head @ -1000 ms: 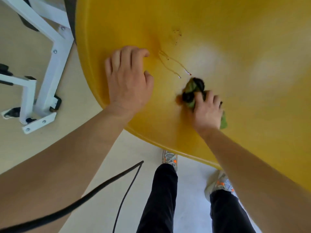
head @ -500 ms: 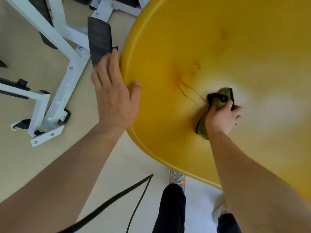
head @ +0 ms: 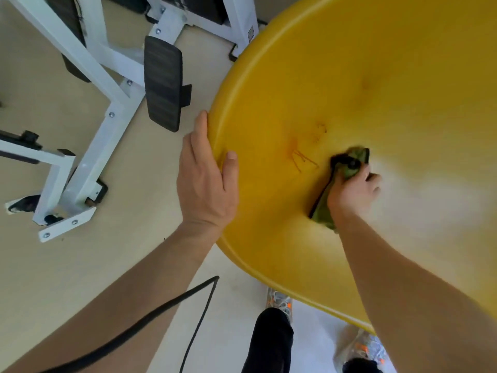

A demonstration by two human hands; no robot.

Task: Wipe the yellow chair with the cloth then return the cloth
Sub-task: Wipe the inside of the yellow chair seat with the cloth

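Note:
The yellow chair (head: pixel 390 84) fills the right half of the view, its smooth seat curving toward me. Thin brown scribble marks (head: pixel 304 160) cross the seat near its middle. My right hand (head: pixel 355 192) is closed around a bunched green and black cloth (head: pixel 349 164) and presses it onto the seat just right of the marks. My left hand (head: pixel 207 181) grips the chair's left rim, fingers over the outside edge and thumb lying on the seat.
A white metal frame (head: pixel 107 114) with black pads (head: pixel 162 82) stands on the beige floor to the left of the chair. A black cable (head: pixel 150 319) hangs across the lower left. My legs and shoes (head: pixel 279 302) are below the chair's front edge.
My left hand has slid off the seat surface to grip the chair's left rim. My right hand has carried the cloth to the right of the scribble marks. The view has shifted left.

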